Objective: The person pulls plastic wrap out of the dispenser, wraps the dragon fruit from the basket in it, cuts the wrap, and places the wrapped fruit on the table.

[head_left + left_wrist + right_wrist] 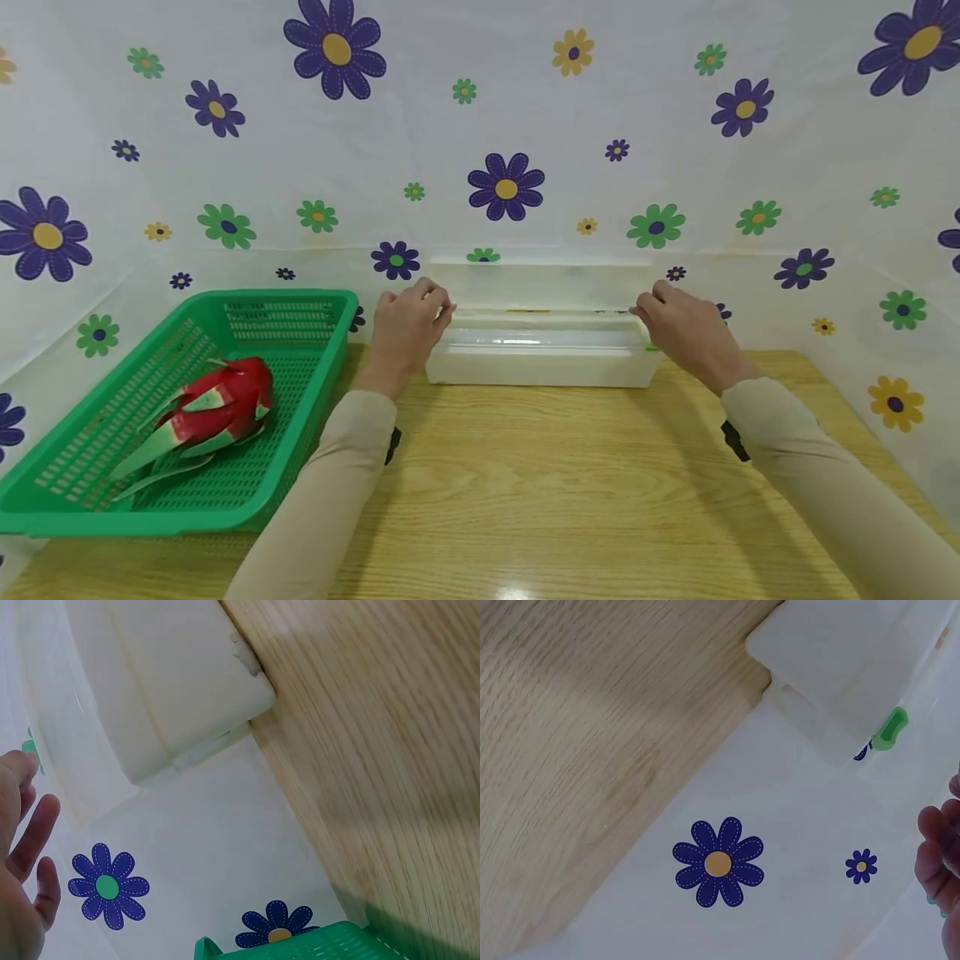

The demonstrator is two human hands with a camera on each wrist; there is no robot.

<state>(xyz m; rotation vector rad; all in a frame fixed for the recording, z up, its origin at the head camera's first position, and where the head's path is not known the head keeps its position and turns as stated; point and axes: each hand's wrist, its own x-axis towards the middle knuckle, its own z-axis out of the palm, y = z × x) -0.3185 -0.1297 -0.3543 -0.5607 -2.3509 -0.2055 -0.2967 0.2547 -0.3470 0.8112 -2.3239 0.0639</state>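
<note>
A long white cling film box (537,369) stands near the wall with its pale lid (555,286) raised at the back; shiny clear film (517,337) shows inside. My left hand (408,329) pinches at the left end of a thin straight edge above the box. My right hand (686,329) does the same at the right end. The pinched edge looks like clear cling film, but I cannot tell it surely from the lid. A green slider (891,729) sits on the box's right end. In the left wrist view, the left hand's (26,847) other fingers spread apart.
At the left, a green plastic basket (303,417) holds a red dragon fruit (228,400) with pale green scales. The wooden table (540,475) stretches from the box toward me. A white flowered sheet (420,150) covers the wall close behind the box.
</note>
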